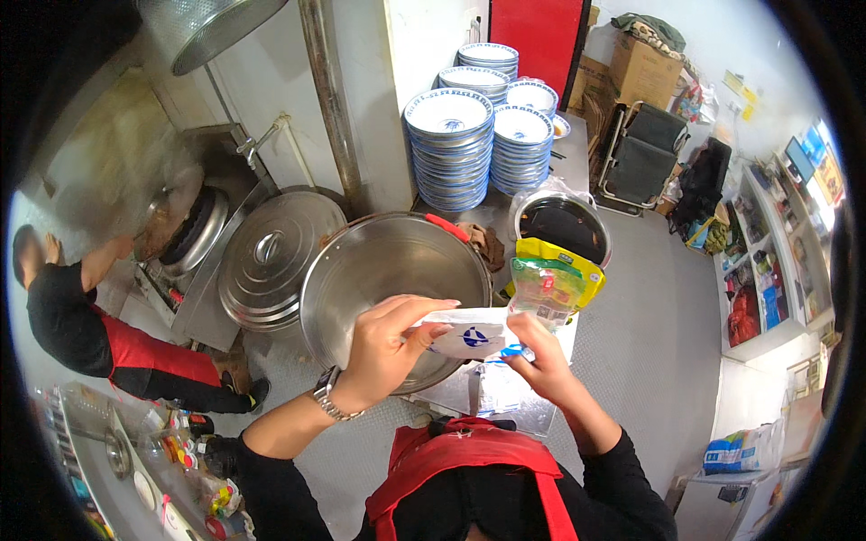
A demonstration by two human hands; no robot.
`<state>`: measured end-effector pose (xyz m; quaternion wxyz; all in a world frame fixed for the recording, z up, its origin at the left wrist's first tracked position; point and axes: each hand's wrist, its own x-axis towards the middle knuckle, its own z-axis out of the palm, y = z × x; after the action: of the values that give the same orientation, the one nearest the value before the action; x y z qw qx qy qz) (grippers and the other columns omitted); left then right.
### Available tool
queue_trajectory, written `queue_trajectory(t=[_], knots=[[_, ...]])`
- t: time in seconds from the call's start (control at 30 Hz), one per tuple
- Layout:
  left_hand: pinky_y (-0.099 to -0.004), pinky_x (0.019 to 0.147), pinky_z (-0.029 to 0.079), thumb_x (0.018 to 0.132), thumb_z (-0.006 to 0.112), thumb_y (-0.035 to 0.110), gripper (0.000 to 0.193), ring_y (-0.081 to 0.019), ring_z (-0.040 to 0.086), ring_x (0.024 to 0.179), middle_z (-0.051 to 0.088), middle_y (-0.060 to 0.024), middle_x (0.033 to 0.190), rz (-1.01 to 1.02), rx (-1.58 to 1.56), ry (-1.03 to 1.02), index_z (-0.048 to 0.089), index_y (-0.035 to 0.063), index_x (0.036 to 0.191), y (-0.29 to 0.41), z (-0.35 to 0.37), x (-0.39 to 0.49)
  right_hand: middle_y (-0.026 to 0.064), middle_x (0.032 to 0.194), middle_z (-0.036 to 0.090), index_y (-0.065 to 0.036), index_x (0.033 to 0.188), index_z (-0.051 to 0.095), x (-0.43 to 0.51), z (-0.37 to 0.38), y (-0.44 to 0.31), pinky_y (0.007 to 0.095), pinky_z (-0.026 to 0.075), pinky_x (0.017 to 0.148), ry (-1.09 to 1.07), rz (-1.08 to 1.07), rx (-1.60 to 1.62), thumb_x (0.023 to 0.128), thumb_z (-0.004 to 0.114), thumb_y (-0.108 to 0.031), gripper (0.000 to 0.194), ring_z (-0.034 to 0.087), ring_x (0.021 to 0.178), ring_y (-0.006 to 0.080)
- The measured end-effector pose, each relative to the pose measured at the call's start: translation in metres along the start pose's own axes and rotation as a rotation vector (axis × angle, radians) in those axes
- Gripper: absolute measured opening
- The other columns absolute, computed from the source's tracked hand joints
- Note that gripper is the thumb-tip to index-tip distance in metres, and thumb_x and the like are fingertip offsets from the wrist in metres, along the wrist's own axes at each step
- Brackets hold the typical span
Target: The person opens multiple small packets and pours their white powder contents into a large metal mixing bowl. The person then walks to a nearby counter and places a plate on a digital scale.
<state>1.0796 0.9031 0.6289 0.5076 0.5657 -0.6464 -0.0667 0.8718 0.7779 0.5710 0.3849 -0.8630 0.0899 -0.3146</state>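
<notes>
My left hand (389, 345), with a metal-banded watch on its wrist, grips one end of a white packet (470, 335) bearing a blue mark. At the packet's other end, my right hand (538, 351) pinches its corner, where a blue edge shows. The packet is over the right front rim of a large, deep steel pot (392, 264). Just beyond my right hand lie a clear and green plastic bag (547, 287) and a yellow bag (592, 274). More white packets (497, 385) rest on the metal table below my hands.
Tall stacks of blue-rimmed bowls (450, 149) stand behind the pot. A round steel lid (277, 257) is at its left, a pan of dark liquid (563, 223) at its right. A person (101, 331) in a red apron bends at a steaming wok (193, 233), far left.
</notes>
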Motion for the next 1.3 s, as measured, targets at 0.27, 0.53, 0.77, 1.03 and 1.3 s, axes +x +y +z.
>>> queue_trajectory(t=[0.27,0.53,0.77,1.03,1.3], knots=[[-0.0326,0.056,0.049,0.08,0.069,0.011,0.019,-0.0268,0.063,0.063,0.067,-0.0113,0.079,0.242,0.435,0.032,0.067,0.002,0.096,0.021,-0.022,0.012,0.0136,0.115,0.058,-0.005,0.118,0.057,0.072,-0.034,-0.033,0.0376,0.044,0.091,-0.053,-0.2,-0.002,0.08,0.069,-0.02,0.043,0.056,0.108,0.0294],[-0.0365,0.068,0.05,0.078,0.07,0.011,0.02,-0.0265,0.066,0.081,0.068,-0.0095,0.089,0.154,0.368,-0.047,0.067,0.0063,0.096,0.023,-0.035,0.023,0.0045,0.089,0.064,-0.007,0.086,0.064,0.1,-0.023,-0.039,0.0319,0.048,0.06,0.001,-0.577,-0.308,0.071,0.073,-0.011,0.019,0.063,0.074,0.0205],[-0.0354,0.071,0.05,0.086,0.061,0.012,0.014,-0.0295,0.065,0.079,0.068,-0.0136,0.091,0.203,0.356,-0.046,0.066,-0.0006,0.091,0.016,-0.029,0.016,0.004,0.065,0.049,-0.01,0.072,0.056,0.114,-0.021,-0.052,0.0343,0.045,0.049,0.108,-0.425,-0.551,0.074,0.07,-0.019,0.017,0.055,0.057,0.0223],[-0.033,0.057,0.049,0.081,0.066,0.007,0.009,-0.0284,0.064,0.067,0.064,-0.0128,0.075,0.099,0.257,-0.18,0.064,-0.0008,0.084,0.007,-0.04,0.012,0.0096,0.07,0.05,-0.005,0.071,0.049,0.118,-0.027,-0.056,0.0392,0.044,0.054,-0.068,-0.389,-0.384,0.084,0.064,-0.016,0.024,0.054,0.063,0.0293],[-0.0329,0.051,0.044,0.083,0.067,0.014,0.016,-0.026,0.059,0.058,0.059,-0.0115,0.069,0.132,0.219,-0.069,0.062,-0.0007,0.081,0.017,-0.041,0.003,0.008,0.073,0.05,-0.005,0.081,0.054,0.124,-0.027,-0.056,0.0381,0.045,0.061,-0.35,-0.47,-0.102,0.085,0.065,-0.027,0.024,0.056,0.071,0.0278]])
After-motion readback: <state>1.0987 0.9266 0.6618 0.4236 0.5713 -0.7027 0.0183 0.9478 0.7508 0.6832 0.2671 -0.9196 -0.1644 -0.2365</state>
